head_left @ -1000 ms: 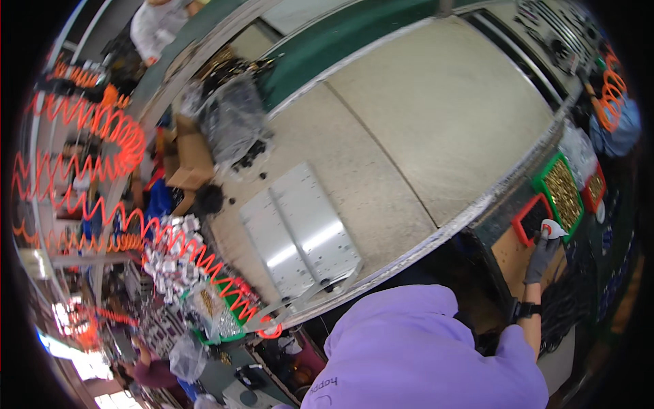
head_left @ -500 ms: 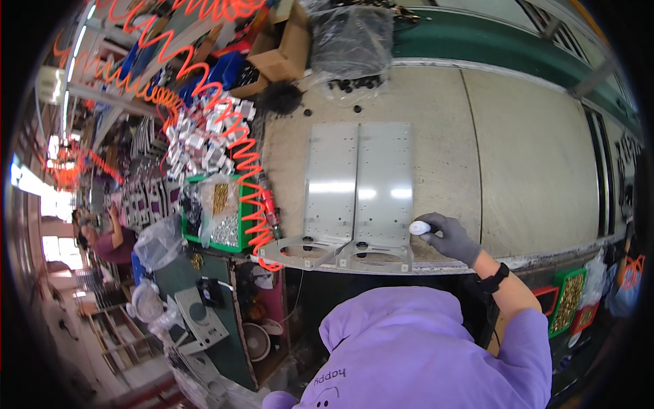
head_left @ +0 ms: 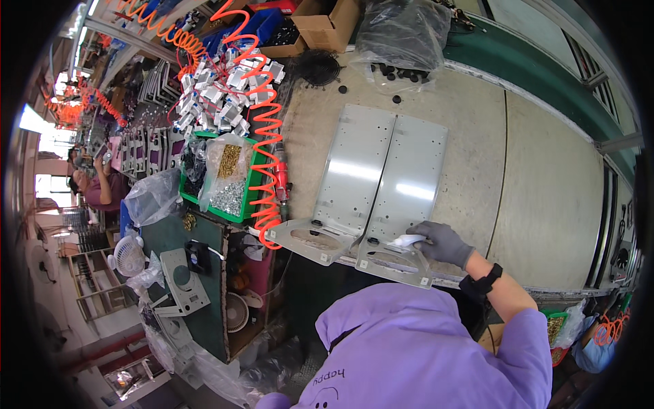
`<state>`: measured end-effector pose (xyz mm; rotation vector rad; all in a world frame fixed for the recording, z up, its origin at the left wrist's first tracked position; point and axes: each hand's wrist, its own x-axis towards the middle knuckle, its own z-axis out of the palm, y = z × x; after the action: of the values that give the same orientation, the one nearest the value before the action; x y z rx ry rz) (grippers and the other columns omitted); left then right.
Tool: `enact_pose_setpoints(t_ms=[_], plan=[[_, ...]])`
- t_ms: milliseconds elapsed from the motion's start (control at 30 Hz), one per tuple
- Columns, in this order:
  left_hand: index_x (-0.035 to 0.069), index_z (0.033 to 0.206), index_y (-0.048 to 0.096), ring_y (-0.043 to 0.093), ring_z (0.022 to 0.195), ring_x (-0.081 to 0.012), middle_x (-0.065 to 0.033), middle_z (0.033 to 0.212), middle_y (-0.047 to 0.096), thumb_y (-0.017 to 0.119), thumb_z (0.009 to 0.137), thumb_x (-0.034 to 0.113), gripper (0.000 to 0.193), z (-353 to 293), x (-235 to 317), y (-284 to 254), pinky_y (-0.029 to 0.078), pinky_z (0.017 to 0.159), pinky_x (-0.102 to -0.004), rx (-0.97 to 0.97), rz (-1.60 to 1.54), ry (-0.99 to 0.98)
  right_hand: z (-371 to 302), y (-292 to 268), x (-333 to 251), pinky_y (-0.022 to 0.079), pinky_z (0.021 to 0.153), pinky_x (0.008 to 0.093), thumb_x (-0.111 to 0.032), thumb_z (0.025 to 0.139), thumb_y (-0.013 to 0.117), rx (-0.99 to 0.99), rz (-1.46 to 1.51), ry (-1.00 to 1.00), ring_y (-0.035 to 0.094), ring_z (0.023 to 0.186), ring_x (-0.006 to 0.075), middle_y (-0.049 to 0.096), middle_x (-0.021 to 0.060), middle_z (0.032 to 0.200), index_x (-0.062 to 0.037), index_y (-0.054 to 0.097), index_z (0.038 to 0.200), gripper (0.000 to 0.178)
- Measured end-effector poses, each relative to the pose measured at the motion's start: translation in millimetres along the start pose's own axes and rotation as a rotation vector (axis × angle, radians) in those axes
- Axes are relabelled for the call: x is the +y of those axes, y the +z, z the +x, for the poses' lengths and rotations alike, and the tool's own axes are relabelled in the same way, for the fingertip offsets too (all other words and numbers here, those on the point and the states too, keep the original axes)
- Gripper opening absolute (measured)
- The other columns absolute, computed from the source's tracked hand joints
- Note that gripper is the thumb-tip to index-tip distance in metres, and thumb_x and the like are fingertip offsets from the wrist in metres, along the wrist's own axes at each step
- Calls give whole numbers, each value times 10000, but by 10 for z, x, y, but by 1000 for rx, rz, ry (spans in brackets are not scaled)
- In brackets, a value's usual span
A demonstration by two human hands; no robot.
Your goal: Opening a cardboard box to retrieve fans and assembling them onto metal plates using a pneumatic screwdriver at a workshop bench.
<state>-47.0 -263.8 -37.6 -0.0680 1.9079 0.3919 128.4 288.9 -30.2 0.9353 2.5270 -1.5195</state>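
My right hand (head_left: 443, 243), in a grey glove, is closed round a small white squeeze bottle (head_left: 407, 240). The bottle lies tilted, its narrow end pointing left over the near end of the right grey metal panel (head_left: 412, 160). Beside it lies a matching left panel (head_left: 354, 163). Each panel has small holes and a near end bent up into a flange with a large opening. Small black pieces sit by the bends, one on the left panel (head_left: 317, 223) and one on the right, close to the bottle's tip. My left hand is out of sight.
A red power screwdriver (head_left: 281, 178) hangs by an orange coiled hose (head_left: 264, 136) left of the panels. Beyond are a green bin (head_left: 235, 217) of screws, white-and-silver parts (head_left: 225, 99), a black round guard (head_left: 317, 68) and a plastic bag (head_left: 402, 34). Another person (head_left: 102, 187) works far left.
My right hand has moved a little left and tipped the bottle from upright-looking to sideways, its end now over the right panel. The whole view has turned and shifted.
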Motion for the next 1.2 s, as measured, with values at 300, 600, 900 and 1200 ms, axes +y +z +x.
enact_pose_setpoints(t_ms=[300, 600, 900, 1200], plan=[[24, 984, 562, 573, 806, -167, -65, 876, 593, 499, 827, 141, 206, -86, 58, 241, 462, 723, -287, 0, -53, -38, 367, 21, -73, 459, 702, 356, -164, 734, 575, -83, -246, -126, 567, 809, 263, 565, 85, 942, -140, 582, 1003, 270], [27, 986, 562, 571, 810, -164, -59, 877, 590, 500, 827, 140, 205, 127, 397, 222, 460, 727, -284, -76, -18, 100, 446, 60, -82, 448, 666, 362, -135, 721, 559, -98, -345, -192, 549, 768, 249, 540, 71, 860, -154, 587, 988, 269], [34, 992, 558, 570, 800, -159, -47, 878, 579, 501, 830, 138, 201, 689, 1496, 0, 462, 726, -289, -17, -324, 272, 450, 111, -79, 441, 686, 349, -122, 737, 523, -90, -439, -218, 539, 810, 235, 529, 61, 876, -154, 579, 972, 243], [24, 1018, 517, 588, 778, -182, -66, 861, 563, 488, 839, 128, 209, 677, 2162, -37, 484, 717, -312, -107, -524, 193, 437, 123, -80, 433, 691, 345, -113, 735, 526, -78, -453, -243, 532, 818, 227, 526, 57, 875, -163, 579, 982, 258]])
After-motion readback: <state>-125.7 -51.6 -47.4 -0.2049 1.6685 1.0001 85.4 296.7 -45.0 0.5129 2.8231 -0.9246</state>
